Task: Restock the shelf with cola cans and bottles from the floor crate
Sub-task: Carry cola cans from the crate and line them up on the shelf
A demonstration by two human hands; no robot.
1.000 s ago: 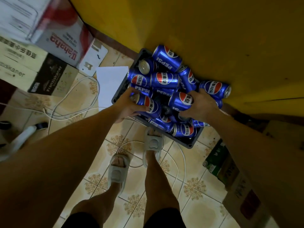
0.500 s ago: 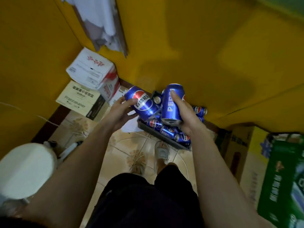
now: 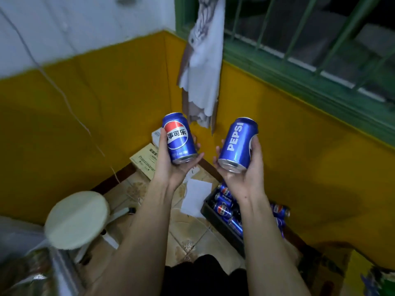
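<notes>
Both hands have risen from the crate since half a second ago; we now see them at chest height before the yellow wall's corner. Left hand (image 3: 171, 165) grips the logo can (image 3: 179, 138), upright, fingers curled round its base. Right hand (image 3: 245, 176) grips the PEPSI can (image 3: 237, 144), tilted, top leaning right. Cans apart, not touching. Dark floor crate (image 3: 215, 218) lies below the right forearm against the wall, more cans (image 3: 223, 208) piled inside. White stool (image 3: 77, 218) stands lower left on the tiled floor.
</notes>
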